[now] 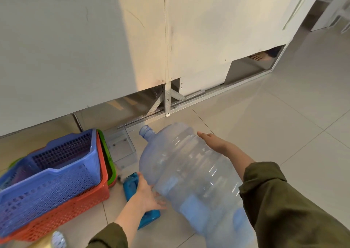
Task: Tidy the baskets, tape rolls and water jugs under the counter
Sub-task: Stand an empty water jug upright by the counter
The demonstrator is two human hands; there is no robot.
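A large clear blue water jug (189, 172) lies tilted in the middle of the view, its neck pointing up-left toward the counter's gap. My left hand (147, 194) presses flat against its lower left side, and my right hand (214, 140) lies with straight fingers on its upper right shoulder. To the left stand nested baskets: a blue basket (47, 177) inside a red basket (72, 210), with a green basket (108, 158) behind them. No tape roll is clearly seen.
A teal flat object (130, 186) lies on the tiled floor under my left hand. The white counter panel (94, 49) has a low gap with metal brackets (166, 100). A person's bare foot (258, 56) shows beyond the far gap. Open floor stretches to the right.
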